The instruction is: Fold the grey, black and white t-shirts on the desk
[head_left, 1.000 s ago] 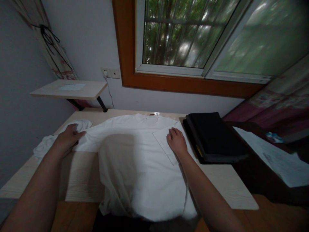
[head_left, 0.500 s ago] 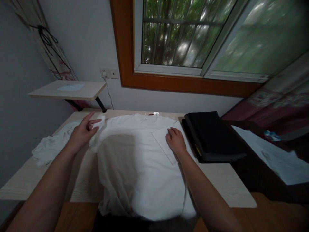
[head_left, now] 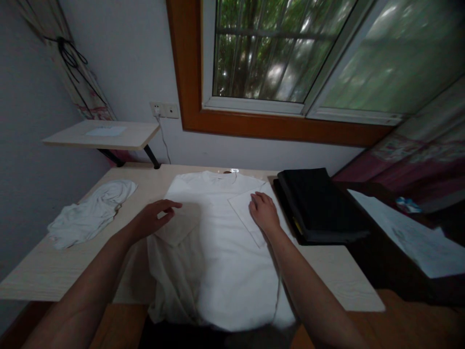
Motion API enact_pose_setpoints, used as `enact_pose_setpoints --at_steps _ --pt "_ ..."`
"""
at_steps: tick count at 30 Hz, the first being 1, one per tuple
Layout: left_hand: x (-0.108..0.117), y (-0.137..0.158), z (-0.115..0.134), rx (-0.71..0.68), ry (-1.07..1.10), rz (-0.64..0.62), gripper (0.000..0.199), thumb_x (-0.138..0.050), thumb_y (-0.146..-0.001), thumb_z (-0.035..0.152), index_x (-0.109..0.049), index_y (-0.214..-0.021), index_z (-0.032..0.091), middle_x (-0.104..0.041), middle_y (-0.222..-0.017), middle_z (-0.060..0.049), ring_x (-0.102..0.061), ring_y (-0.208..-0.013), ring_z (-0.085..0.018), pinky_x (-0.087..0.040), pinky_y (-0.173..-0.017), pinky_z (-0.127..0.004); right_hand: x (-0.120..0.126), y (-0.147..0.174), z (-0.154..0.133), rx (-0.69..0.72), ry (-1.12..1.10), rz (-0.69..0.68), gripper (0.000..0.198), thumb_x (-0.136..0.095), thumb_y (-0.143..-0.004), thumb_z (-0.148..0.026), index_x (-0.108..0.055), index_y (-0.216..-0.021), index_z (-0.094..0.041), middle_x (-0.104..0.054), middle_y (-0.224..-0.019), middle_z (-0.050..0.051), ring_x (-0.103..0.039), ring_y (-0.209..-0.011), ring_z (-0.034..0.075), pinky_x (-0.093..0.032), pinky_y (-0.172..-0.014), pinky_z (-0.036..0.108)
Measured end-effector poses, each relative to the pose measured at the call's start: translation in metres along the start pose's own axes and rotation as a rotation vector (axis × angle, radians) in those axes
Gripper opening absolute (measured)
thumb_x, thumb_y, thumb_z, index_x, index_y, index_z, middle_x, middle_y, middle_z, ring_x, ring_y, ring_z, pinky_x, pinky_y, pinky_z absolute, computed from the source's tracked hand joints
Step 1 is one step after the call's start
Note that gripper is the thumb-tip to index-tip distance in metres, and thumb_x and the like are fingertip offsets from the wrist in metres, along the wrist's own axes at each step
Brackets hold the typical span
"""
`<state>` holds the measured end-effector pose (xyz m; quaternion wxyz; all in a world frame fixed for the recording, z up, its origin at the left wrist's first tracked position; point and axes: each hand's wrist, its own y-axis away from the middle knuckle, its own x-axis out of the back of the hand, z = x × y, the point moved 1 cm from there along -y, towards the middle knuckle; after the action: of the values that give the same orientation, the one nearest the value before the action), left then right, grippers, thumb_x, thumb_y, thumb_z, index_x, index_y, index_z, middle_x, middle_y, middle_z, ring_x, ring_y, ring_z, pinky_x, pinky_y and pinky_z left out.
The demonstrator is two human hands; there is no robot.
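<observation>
A white T-shirt [head_left: 236,271] lies spread on the desk, its collar toward the wall and its hem hanging over the near edge. Both sleeves are folded inward across the body. My left hand [head_left: 154,218] is at the shirt's left edge, just by the folded left sleeve [head_left: 178,225], with index finger and thumb stretched out and apart. On the folded right sleeve [head_left: 240,213] rests my right hand [head_left: 264,211], its fingers laid out over the cloth. Shadow from my left side darkens part of the shirt.
A crumpled white cloth [head_left: 90,211] lies on the desk's left. Black folders [head_left: 321,206] are stacked right of the shirt. A raised shelf [head_left: 134,138] stands at the back left. Beyond the folders, a paper sheet [head_left: 407,232] lies on a dark surface.
My left hand has moved right and toward me, and the left sleeve, which stuck out to the side, now lies folded over the shirt. My right hand has stayed in place.
</observation>
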<state>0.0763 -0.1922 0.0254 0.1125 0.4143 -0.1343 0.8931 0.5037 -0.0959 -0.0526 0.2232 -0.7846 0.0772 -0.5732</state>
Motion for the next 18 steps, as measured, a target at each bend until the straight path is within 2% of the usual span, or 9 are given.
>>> enact_pose_setpoints --at_steps 4,7,10,12,14,16,18 --pt "0.007 0.015 -0.038 0.057 -0.075 0.163 0.045 -0.055 -0.093 0.049 -0.065 -0.129 0.025 -0.068 -0.124 -0.009 -0.065 -0.106 -0.024 -0.054 -0.096 -0.041 0.003 -0.001 -0.004 0.023 -0.025 0.001 0.038 -0.051 -0.096 -0.025 -0.069 -0.129 -0.018 -0.064 -0.134 0.013 -0.054 -0.124 0.029 -0.042 -0.112 0.045" --pt "0.007 0.036 -0.060 0.144 -0.153 0.198 0.054 -0.062 -0.089 0.050 -0.060 -0.137 0.024 -0.064 -0.131 -0.011 -0.061 -0.111 -0.027 -0.051 -0.100 -0.044 0.006 -0.003 -0.014 0.042 -0.075 -0.027 0.034 -0.054 -0.094 -0.023 -0.072 -0.123 -0.018 -0.067 -0.124 0.012 -0.056 -0.116 0.029 -0.046 -0.107 0.043" --pt "0.002 0.058 -0.076 0.151 -0.219 0.205 0.065 -0.066 -0.086 0.052 -0.054 -0.144 0.025 -0.065 -0.124 -0.010 -0.060 -0.111 -0.028 -0.045 -0.105 -0.046 0.010 -0.005 -0.035 0.124 -0.167 -0.066 0.030 -0.055 -0.095 -0.021 -0.073 -0.118 -0.018 -0.069 -0.113 0.011 -0.058 -0.109 0.027 -0.047 -0.104 0.042" --pt "-0.001 0.068 -0.083 0.147 -0.246 0.205 0.068 -0.066 -0.085 0.053 -0.052 -0.146 0.025 -0.066 -0.119 -0.009 -0.060 -0.111 -0.029 -0.044 -0.104 -0.046 0.012 -0.005 -0.056 0.243 -0.260 -0.111 0.029 -0.057 -0.095 -0.020 -0.072 -0.120 -0.020 -0.069 -0.112 0.010 -0.060 -0.107 0.025 -0.049 -0.101 0.041" --pt "-0.004 0.073 -0.086 0.145 -0.268 0.188 0.072 -0.067 -0.084 0.055 -0.052 -0.147 0.025 -0.067 -0.116 -0.009 -0.059 -0.109 -0.030 -0.045 -0.101 -0.045 0.013 -0.002 -0.082 0.442 -0.350 -0.187 0.030 -0.061 -0.095 -0.021 -0.070 -0.124 -0.023 -0.068 -0.115 0.009 -0.060 -0.107 0.023 -0.051 -0.097 0.040" --pt "-0.006 0.073 -0.086 0.142 -0.288 0.167 0.075 -0.069 -0.081 0.058 -0.053 -0.146 0.024 -0.068 -0.112 -0.009 -0.060 -0.106 -0.031 -0.045 -0.098 -0.044 0.012 0.003 -0.110 0.658 -0.382 -0.268 0.030 -0.066 -0.096 -0.026 -0.069 -0.126 -0.024 -0.068 -0.117 0.009 -0.061 -0.108 0.023 -0.051 -0.096 0.039" --pt "-0.007 0.071 -0.085 0.145 -0.298 0.165 0.075 -0.070 -0.078 0.060 -0.057 -0.143 0.024 -0.069 -0.106 -0.009 -0.060 -0.102 -0.031 -0.046 -0.095 -0.044 0.008 0.010 -0.137 0.798 -0.376 -0.293 0.033 -0.069 -0.096 -0.037 -0.069 -0.125 -0.023 -0.068 -0.117 0.010 -0.061 -0.108 0.023 -0.050 -0.094 0.038"
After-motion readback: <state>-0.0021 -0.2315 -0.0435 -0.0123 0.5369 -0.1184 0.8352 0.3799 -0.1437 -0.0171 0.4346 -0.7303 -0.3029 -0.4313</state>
